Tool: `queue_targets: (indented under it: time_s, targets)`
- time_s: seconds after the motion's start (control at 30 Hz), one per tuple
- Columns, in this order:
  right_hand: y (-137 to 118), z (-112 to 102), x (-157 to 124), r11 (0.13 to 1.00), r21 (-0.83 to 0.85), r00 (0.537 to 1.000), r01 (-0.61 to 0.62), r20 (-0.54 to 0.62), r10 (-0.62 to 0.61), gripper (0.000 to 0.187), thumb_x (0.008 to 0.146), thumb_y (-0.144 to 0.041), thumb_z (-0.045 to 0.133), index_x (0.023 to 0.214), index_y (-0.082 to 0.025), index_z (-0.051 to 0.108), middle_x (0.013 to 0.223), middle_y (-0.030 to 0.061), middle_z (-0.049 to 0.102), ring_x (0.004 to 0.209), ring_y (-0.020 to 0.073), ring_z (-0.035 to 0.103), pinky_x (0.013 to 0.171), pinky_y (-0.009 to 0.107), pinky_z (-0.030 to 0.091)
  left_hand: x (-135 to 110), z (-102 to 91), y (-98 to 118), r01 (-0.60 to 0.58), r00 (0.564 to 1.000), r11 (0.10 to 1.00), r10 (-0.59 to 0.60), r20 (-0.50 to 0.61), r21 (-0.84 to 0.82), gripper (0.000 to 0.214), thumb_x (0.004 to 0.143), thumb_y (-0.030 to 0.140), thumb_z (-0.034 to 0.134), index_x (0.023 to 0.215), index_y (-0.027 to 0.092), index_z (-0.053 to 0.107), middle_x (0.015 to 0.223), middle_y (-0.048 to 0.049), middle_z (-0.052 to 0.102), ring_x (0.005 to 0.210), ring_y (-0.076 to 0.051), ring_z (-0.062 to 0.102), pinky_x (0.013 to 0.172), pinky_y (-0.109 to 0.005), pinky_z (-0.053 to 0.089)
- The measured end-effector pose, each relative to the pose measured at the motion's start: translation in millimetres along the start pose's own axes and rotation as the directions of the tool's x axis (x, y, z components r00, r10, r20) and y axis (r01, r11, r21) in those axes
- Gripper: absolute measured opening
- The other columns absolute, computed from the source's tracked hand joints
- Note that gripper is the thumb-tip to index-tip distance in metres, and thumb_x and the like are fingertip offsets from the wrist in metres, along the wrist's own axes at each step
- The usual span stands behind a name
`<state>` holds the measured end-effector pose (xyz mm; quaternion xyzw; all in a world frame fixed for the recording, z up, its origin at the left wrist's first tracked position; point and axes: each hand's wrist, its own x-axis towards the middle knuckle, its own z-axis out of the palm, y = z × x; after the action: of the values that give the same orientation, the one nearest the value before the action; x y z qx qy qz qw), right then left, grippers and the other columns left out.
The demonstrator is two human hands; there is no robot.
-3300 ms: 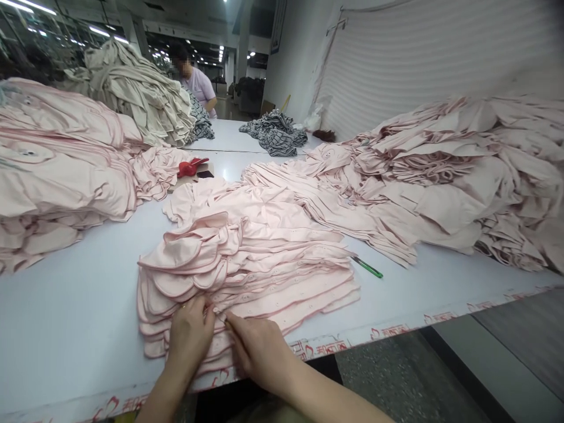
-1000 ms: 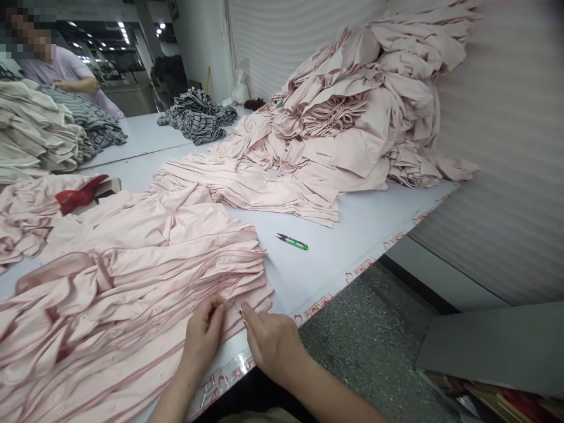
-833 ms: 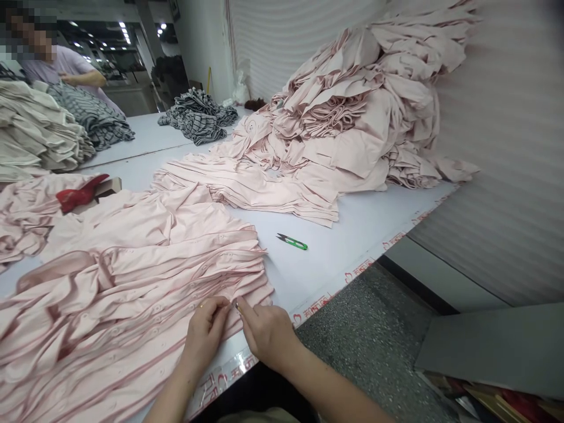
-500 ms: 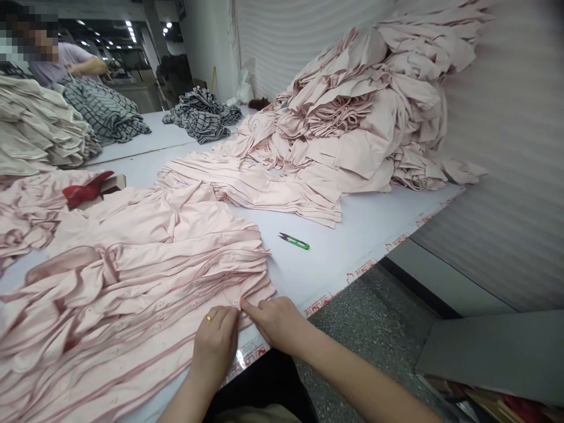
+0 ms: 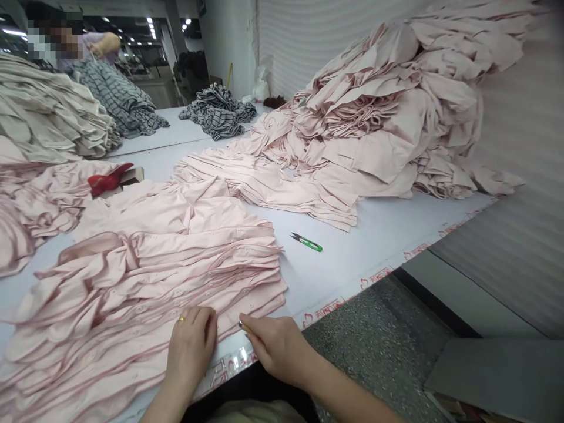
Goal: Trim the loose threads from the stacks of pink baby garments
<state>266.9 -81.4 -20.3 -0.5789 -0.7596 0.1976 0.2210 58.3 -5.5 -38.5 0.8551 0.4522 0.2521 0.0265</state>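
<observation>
A fanned stack of pink snap-button garments (image 5: pixel 154 282) lies on the white table (image 5: pixel 352 247) in front of me. My left hand (image 5: pixel 191 346), with a ring on one finger, rests flat on the stack's near edge, fingers together. My right hand (image 5: pixel 275 346) is just to its right at the table's edge. It is closed in a pinch on a small thin object (image 5: pixel 242 324) whose tip points at the fabric. I cannot make out what that object is. Green thread snips (image 5: pixel 307 242) lie on bare table beyond the stack.
A tall heap of pink garments (image 5: pixel 388 117) fills the right back, with a flatter pink layer (image 5: pixel 264 182) in front. A red item on a box (image 5: pixel 108 179), a beige pile (image 5: pixel 48 123) and grey checked piles (image 5: pixel 220 114) sit further back. Another person (image 5: pixel 94 44) works beyond.
My left hand has slid left along the stack's near edge and lies flatter. My right hand has drawn slightly back from the fabric. The view has shifted a little to the left.
</observation>
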Motion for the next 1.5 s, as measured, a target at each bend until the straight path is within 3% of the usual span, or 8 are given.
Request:
queue_targets:
  time_s: [0.2,0.4,0.6,0.8,0.97,1.1,1.27,1.5]
  targets:
    - [-22,23,21,0.986,-0.165,1.000,0.000,-0.030,-0.005,0.044,0.092,-0.023,0.047,0.136,-0.019,0.051,0.080,0.0048,0.071,0.068,0.0195,0.067,0.058,0.026,0.041,2,3.1,-8,0.051,0.998,0.978,-0.058,-0.027,-0.203,0.018,0.094,0.031,0.045,0.089,0.023,0.061,0.079,-0.0010,0.069,0.073,-0.017,0.063,0.067,-0.029,0.048]
    - [-37,25,28,0.965,-0.263,1.000,-0.011,-0.028,0.003,0.047,0.091,-0.022,0.048,0.138,-0.017,0.050,0.077,0.0045,0.069,0.062,0.0208,0.065,0.054,0.028,0.040,6,-4.6,-14,0.345,0.938,0.863,-0.325,0.118,-0.368,0.027,0.093,0.044,0.044,0.086,0.024,0.060,0.077,0.0004,0.068,0.066,-0.016,0.064,0.061,-0.027,0.049]
    - [-54,43,37,0.917,-0.398,0.999,-0.038,-0.020,0.033,0.055,0.084,-0.017,0.056,0.138,-0.008,0.050,0.076,0.0098,0.068,0.062,0.0226,0.065,0.053,0.029,0.044,1,-2.4,-14,0.196,0.980,0.912,-0.174,0.092,-0.361,0.023,0.093,0.037,0.046,0.086,0.024,0.064,0.080,-0.0005,0.071,0.071,-0.016,0.066,0.064,-0.027,0.051]
    - [-71,56,48,0.854,-0.488,0.975,-0.179,0.025,0.219,0.056,0.079,-0.003,0.054,0.135,-0.002,0.051,0.075,0.0138,0.068,0.062,0.0237,0.067,0.053,0.031,0.048,-17,1.8,-8,-0.017,0.995,0.999,0.012,-0.098,-0.050,0.019,0.093,0.023,0.046,0.102,0.019,0.062,0.082,-0.0046,0.070,0.071,-0.019,0.063,0.065,-0.031,0.046]
    - [-60,36,41,0.877,-0.474,0.977,-0.071,0.144,0.157,0.063,0.079,-0.007,0.058,0.140,-0.003,0.045,0.077,0.0133,0.069,0.064,0.0246,0.067,0.054,0.031,0.048,-14,-7.7,-10,-0.105,0.994,0.994,0.103,0.036,0.043,0.019,0.089,0.015,0.048,0.082,0.023,0.063,0.075,-0.0027,0.062,0.071,-0.020,0.056,0.063,-0.033,0.040]
    - [-51,27,30,0.891,-0.454,0.981,0.000,0.173,0.088,0.064,0.079,-0.006,0.057,0.142,-0.007,0.045,0.082,0.0124,0.070,0.068,0.0244,0.068,0.056,0.030,0.047,0,-2.8,-19,0.013,0.998,0.992,-0.005,0.058,-0.129,0.021,0.091,0.020,0.046,0.076,0.021,0.061,0.074,-0.0018,0.062,0.070,-0.017,0.058,0.064,-0.030,0.042]
    - [-50,25,26,0.965,-0.239,0.989,-0.109,0.067,0.129,0.043,0.096,-0.018,0.042,0.138,-0.017,0.049,0.089,0.0069,0.073,0.077,0.0203,0.069,0.064,0.026,0.047,8,7.8,-29,0.114,0.993,0.974,-0.110,0.030,-0.198,0.020,0.090,0.025,0.048,0.076,0.021,0.062,0.074,-0.0017,0.065,0.073,-0.018,0.062,0.067,-0.031,0.044]
    - [-59,25,29,0.888,-0.444,0.970,-0.119,0.138,0.199,0.061,0.080,-0.006,0.057,0.140,-0.016,0.050,0.083,0.0100,0.072,0.067,0.0234,0.069,0.057,0.027,0.044,8,8.6,-36,0.208,0.978,0.968,-0.205,0.030,-0.140,0.020,0.088,0.026,0.049,0.070,0.021,0.059,0.069,-0.0024,0.063,0.068,-0.018,0.059,0.065,-0.032,0.040]
